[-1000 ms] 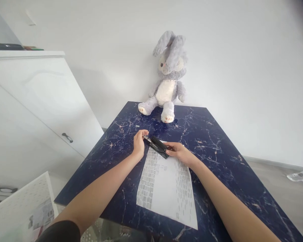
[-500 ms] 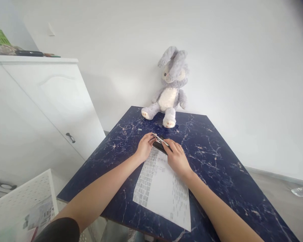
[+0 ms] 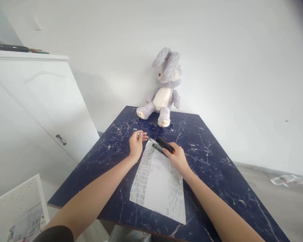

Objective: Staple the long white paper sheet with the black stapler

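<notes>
My right hand [image 3: 178, 157] grips a black stapler [image 3: 164, 144] by its rear end. The stapler is opened up, its black top swung apart from the silvery magazine and the dark base. Left of the stapler's tip, my left hand [image 3: 135, 145] is held with fingers curled, apart from the stapler. A small pale bit shows at its fingertips, too small to name. Below both hands lies a printed sheet of paper [image 3: 159, 188], its top edge under the stapler. A small greyish strip [image 3: 135, 129] rests on the table just beyond my left hand.
A grey plush rabbit [image 3: 164, 94] sits at the back of the dark blue marbled table [image 3: 204, 174], against the wall. To the left stands a white cabinet [image 3: 40, 101], with a white perforated bin [image 3: 20, 205] low in front. A clear plastic item [image 3: 285, 179] lies on the floor at right.
My left hand has come off the stapler and moved left. In my right hand the stapler now stands opened wider, its top part raised. The view has shifted slightly right.
</notes>
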Demonstrator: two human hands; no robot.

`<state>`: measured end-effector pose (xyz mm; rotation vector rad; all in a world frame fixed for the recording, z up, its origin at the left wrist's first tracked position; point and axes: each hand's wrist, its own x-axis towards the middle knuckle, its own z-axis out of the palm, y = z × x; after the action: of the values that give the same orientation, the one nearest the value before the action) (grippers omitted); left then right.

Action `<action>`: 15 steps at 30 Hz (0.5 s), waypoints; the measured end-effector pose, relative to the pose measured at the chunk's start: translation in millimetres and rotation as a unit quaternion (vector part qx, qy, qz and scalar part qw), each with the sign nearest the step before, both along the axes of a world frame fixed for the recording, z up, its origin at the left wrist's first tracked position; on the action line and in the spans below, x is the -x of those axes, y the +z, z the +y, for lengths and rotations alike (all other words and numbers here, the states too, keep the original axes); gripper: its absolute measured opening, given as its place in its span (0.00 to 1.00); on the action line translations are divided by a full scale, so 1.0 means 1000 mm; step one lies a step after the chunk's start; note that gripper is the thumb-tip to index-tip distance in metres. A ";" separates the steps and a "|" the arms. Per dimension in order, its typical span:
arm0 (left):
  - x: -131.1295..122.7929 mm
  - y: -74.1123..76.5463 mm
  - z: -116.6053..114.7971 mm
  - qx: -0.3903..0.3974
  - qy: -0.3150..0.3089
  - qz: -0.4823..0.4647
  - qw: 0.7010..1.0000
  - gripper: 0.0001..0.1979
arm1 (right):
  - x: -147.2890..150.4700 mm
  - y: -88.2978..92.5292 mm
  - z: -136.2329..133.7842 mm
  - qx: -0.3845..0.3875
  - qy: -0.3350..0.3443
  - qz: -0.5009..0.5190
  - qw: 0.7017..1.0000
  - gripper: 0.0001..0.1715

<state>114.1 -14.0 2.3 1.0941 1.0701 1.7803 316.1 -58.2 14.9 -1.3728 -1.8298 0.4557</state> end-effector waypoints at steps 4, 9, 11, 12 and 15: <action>0.000 0.016 -0.020 -0.102 0.013 0.178 0.979 0.16 | 0.002 -0.003 -0.003 0.079 0.043 -0.001 0.996 0.07; -0.004 0.018 -0.036 -0.165 -0.102 0.359 0.913 0.13 | -0.003 0.013 -0.006 -0.077 0.122 0.025 0.989 0.28; -0.005 0.016 -0.038 -0.182 -0.133 0.402 0.887 0.14 | -0.009 0.020 -0.008 -0.145 0.163 0.048 0.975 0.27; -0.006 0.015 -0.039 -0.189 -0.141 0.416 0.878 0.15 | -0.011 0.021 -0.010 -0.166 0.181 0.054 0.968 0.22; -0.011 0.014 -0.044 -0.187 -0.150 0.413 0.879 0.20 | -0.012 0.020 -0.016 -0.201 0.196 0.056 0.958 0.14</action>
<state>125.2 -58.0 16.1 2.2537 0.9376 1.2866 328.3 -74.5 34.7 -0.6980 -1.9699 0.3270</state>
